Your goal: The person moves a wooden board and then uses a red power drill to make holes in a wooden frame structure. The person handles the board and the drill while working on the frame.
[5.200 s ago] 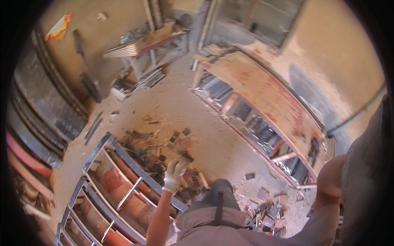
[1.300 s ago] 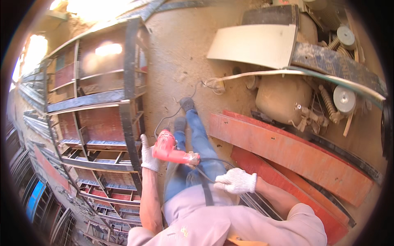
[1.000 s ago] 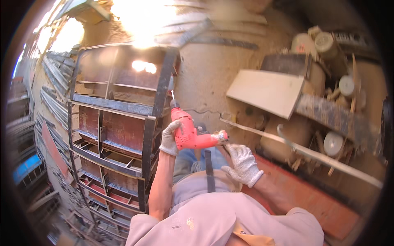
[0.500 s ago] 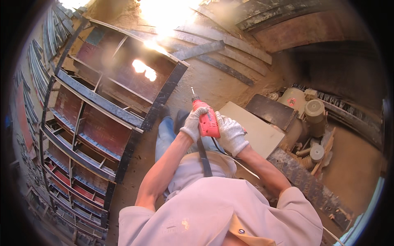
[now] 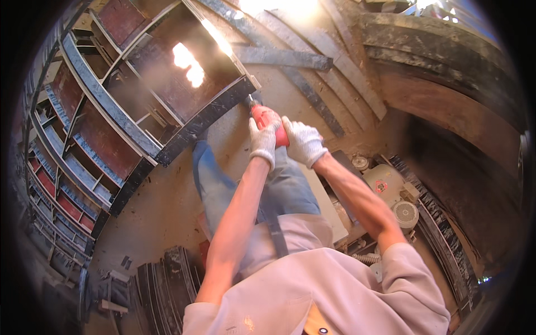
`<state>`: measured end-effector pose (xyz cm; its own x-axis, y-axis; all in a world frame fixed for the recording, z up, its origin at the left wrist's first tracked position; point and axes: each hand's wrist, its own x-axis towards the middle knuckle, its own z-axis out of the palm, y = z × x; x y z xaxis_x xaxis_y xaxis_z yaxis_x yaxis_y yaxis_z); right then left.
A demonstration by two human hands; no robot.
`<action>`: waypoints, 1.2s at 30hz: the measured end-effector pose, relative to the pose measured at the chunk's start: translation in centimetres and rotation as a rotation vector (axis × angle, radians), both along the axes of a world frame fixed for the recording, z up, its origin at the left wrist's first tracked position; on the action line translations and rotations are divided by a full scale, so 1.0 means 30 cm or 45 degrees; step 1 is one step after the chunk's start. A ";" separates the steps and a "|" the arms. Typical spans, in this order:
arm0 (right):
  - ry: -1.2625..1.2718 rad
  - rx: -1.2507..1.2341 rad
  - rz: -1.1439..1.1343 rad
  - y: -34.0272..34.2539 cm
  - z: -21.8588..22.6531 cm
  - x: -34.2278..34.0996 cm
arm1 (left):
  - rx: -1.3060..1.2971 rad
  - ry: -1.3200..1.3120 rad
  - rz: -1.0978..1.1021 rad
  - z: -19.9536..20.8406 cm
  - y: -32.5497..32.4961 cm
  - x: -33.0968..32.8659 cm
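Observation:
A red power drill (image 5: 267, 118) is held out in front of me, its bit pointing away toward the near corner of a large wooden formwork frame (image 5: 195, 117). The bit tip appears close to that corner's dark edge; whether it touches I cannot tell. My left hand (image 5: 263, 144), in a whitish knitted glove, is wrapped round the drill body from the left side. From the right, my right hand (image 5: 304, 144), gloved the same way, closes on the rear of the drill. The drill's handle is mostly hidden by that hand.
Long flat boards (image 5: 285, 58) lie on the dusty floor beyond the frame. To my right stands a motorised machine (image 5: 385, 181) beside a light panel (image 5: 335, 215). Curved dark panels (image 5: 435, 67) rest at the far right, and stacked dark strips (image 5: 164, 285) at the lower left.
My view has turned and moved nearer to the frame's corner. Both hands have carried the drill forward, bringing its bit near the frame's edge. My legs have shifted in a step.

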<state>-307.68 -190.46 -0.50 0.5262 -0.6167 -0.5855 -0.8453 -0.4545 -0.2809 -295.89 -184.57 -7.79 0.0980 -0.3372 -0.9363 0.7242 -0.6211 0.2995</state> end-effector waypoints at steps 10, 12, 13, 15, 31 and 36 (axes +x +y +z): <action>-0.166 0.176 0.218 -0.267 -0.285 -0.015 | 0.153 -0.109 0.239 -0.279 -0.138 -0.038; -0.165 0.178 0.228 -0.295 -0.285 -0.021 | 0.151 -0.114 0.249 -0.277 -0.162 -0.048; -0.163 0.182 0.229 -0.306 -0.279 -0.023 | 0.153 -0.107 0.259 -0.272 -0.172 -0.056; -0.159 0.211 0.227 -0.317 -0.287 -0.032 | 0.182 -0.102 0.268 -0.256 -0.189 -0.063; 0.039 0.363 0.458 -0.418 -0.255 0.112 | 0.406 -0.292 0.287 -0.278 -0.256 -0.015; -0.026 0.412 0.597 -0.487 -0.237 0.217 | 0.455 -0.217 0.531 -0.176 -0.356 0.067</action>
<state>-301.17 -205.05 -7.60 0.7134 -0.1056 -0.6928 -0.5669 -0.6681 -0.4819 -293.89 -195.24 -13.07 0.3147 0.0970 -0.9442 0.8895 -0.3772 0.2577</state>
